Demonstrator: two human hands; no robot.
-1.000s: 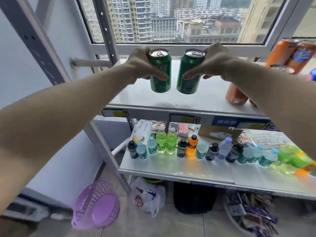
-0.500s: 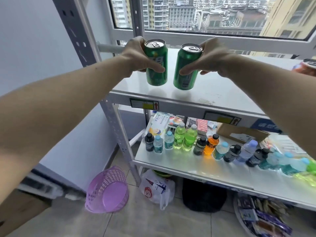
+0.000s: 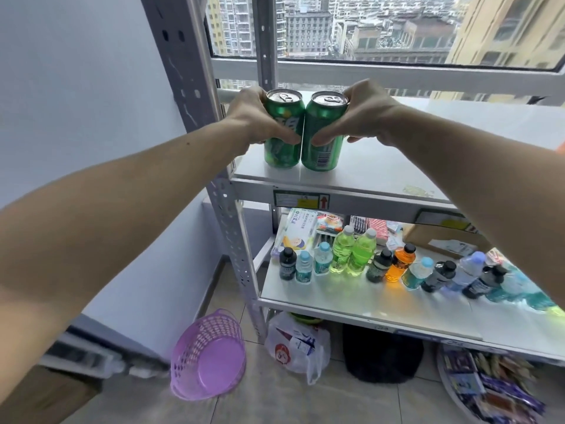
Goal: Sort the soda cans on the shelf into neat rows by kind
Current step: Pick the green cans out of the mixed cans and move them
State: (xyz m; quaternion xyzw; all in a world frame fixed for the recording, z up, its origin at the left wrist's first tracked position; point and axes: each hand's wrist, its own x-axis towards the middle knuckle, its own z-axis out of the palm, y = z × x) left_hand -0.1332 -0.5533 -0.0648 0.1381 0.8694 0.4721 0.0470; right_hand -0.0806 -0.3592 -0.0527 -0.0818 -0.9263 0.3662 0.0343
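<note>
Each hand gripped one green can: the left hand (image 3: pixel 253 117) held the left can (image 3: pixel 282 130), the right hand (image 3: pixel 363 116) the right can (image 3: pixel 324 133). Both cans stood upright, touching side by side, at the shelf's (image 3: pixel 382 166) left front corner.

My left hand (image 3: pixel 260 117) and right hand (image 3: pixel 363 117) are ungloved; both forearms bare, no sleeves, watch or rings.

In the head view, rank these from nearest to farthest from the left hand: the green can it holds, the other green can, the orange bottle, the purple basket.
From the left hand:
1. Left green can, gripped in it, top shelf.
2. Right green can, touching the first, in the right hand.
3. Orange bottle, shelf below, to the right.
4. Purple basket, on the floor.
</note>
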